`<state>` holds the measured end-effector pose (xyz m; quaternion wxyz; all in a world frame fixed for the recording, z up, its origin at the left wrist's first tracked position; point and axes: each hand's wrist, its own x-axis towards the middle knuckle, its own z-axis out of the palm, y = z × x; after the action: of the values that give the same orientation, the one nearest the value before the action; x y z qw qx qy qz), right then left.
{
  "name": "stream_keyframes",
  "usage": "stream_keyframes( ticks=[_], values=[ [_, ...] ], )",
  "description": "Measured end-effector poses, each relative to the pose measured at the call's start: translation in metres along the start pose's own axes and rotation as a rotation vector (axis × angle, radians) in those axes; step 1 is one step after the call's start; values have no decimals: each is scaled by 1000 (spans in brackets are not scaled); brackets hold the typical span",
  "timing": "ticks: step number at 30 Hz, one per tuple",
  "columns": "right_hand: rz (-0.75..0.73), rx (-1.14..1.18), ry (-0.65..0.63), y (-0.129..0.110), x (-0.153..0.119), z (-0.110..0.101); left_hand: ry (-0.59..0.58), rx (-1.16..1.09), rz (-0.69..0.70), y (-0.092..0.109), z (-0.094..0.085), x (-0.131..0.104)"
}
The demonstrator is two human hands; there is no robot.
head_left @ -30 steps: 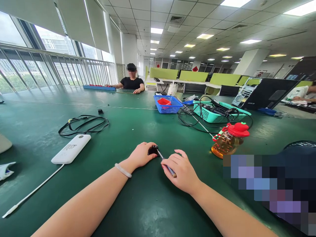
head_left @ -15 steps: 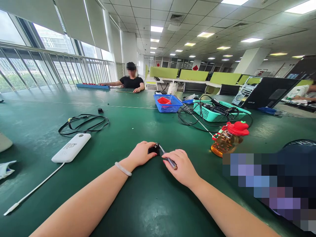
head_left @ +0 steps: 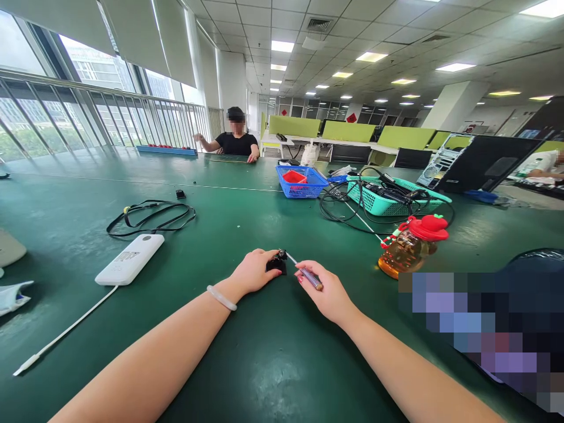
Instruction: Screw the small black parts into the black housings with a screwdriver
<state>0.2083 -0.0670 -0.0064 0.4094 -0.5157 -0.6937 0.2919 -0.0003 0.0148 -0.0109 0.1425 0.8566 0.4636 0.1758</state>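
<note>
1. Directions are read from the wearer's seat, twelve o'clock pointing straight ahead across the green table (head_left: 264, 358).
2. The left hand (head_left: 253, 272) is curled around a small black part (head_left: 277, 265), thumb on its near side and forefinger along its far edge; the gap between them is only as wide as the part.
3. The right hand (head_left: 325, 292) has thumb and fingers closed on the handle of a slim screwdriver-like tool (head_left: 311, 278).
4. Principal relation: from the right hand's grip, the black part lies toward ten o'clock. The tool's long axis runs on much the same line, butt toward four, metal tip toward ten, ending at the part's upper right edge. Whether tip and part touch cannot be told.
5. The left hand is the nearer to the part, being in contact with it; the right hand stands apart, bridged by the tool. The part's own long axis is hidden by fingers.
6. Surroundings: a white oblong device (head_left: 130, 259) lies toward nine o'clock of the left hand; a red-lidded bottle (head_left: 408, 254) stands toward two o'clock of the right.
</note>
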Motion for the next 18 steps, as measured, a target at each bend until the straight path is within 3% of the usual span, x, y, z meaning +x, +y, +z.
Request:
stream_keyframes(
  ticks=[9,18],
  values=[
    [148,400,120,14,11,-3,-9,-24,1,3,-3,-2],
    [110,338,176,9,8,-3,4,-22,11,5,-5,-4]
  ],
)
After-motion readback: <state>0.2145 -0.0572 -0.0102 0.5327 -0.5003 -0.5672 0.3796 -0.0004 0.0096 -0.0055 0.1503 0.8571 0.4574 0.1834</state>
